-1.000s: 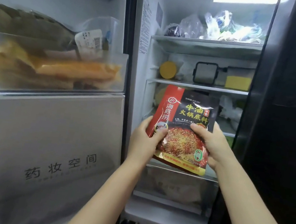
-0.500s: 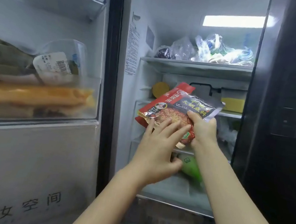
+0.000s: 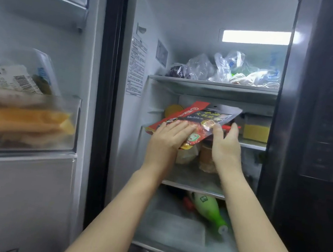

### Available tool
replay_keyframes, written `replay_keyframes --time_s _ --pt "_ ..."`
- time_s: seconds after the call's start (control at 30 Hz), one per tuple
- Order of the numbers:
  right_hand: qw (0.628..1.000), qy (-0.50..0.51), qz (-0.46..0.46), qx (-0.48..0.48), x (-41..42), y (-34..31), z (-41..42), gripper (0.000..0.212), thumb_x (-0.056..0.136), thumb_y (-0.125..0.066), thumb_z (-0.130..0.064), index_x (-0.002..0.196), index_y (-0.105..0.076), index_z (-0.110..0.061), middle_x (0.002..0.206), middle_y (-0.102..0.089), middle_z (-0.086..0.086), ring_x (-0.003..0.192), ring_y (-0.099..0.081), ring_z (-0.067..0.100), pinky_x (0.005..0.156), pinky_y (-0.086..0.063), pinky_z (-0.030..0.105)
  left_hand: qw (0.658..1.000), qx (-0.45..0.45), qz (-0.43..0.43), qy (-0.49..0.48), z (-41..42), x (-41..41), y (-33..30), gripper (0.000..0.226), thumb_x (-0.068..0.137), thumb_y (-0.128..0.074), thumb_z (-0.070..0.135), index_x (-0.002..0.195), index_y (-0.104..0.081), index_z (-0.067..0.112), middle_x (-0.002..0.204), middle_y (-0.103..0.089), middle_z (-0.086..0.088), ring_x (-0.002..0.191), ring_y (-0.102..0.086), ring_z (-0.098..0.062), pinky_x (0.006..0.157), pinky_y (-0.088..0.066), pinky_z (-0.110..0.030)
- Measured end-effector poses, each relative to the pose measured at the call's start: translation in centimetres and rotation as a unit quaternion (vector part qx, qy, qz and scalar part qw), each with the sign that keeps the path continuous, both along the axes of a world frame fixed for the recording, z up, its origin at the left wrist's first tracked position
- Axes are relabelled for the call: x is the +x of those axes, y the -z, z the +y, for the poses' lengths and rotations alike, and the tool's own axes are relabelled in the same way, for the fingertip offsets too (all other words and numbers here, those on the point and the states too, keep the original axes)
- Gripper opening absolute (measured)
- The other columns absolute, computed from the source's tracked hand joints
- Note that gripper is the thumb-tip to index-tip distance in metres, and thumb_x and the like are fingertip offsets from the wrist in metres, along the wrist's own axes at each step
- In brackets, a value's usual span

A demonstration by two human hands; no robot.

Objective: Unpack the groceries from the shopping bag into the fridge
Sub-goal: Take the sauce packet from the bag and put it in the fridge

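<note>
A red and black hotpot soup base packet lies nearly flat at the front of the fridge's second shelf, its far end reaching in over the shelf. My left hand rests on the packet's near left part with fingers spread over it. My right hand holds the packet's near right edge. The shopping bag is out of view.
The top shelf carries clear plastic bags of food. A yellow box and a yellow round lid sit on the second shelf. A green bottle lies lower down. The open door's bin at left holds orange packages.
Both hands lifted the packet from chest height, tipped it from upright to nearly flat and pushed it forward onto the second shelf. The view rose and moved closer to the fridge.
</note>
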State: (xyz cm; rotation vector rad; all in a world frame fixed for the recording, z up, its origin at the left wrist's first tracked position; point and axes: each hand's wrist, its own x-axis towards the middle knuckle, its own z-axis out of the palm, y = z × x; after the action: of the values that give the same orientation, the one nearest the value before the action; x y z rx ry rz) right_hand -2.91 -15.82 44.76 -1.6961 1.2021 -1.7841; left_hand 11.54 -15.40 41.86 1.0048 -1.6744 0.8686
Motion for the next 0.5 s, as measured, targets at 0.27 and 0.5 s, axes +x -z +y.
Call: replay_keyframes --time_s 0.27,0.5 --pt "0.957 -0.016 0.207 -0.203 0.5 1.3 -1.2 0.048 0.079 -0.047 0.010 0.119 -0.064 -0.012 0.131 -0.057 0.008 0.136 -0.031 0.030 0.115 -0.018 0.030 0.994 0.077 0.059 0.045 -2.3 0.3 -1.6 0.043 0.080 -0.063 0.002 0.120 -0.065 0.019 0.124 -0.064 -0.006 0.121 -0.054 -0.032 0.100 -0.034 -0.062" --pt "0.981 0.053 0.092 -0.161 1.8 1.8 -2.8 0.036 0.084 -0.053 0.003 0.112 -0.066 -0.017 0.118 -0.064 0.006 0.120 -0.051 0.023 0.102 -0.043 0.038 0.986 0.070 0.128 -0.079 -2.9 1.2 -2.8 0.061 0.075 -0.073 0.034 0.129 -0.054 0.015 0.125 -0.056 -0.012 0.115 -0.049 -0.033 0.095 -0.038 -0.043"
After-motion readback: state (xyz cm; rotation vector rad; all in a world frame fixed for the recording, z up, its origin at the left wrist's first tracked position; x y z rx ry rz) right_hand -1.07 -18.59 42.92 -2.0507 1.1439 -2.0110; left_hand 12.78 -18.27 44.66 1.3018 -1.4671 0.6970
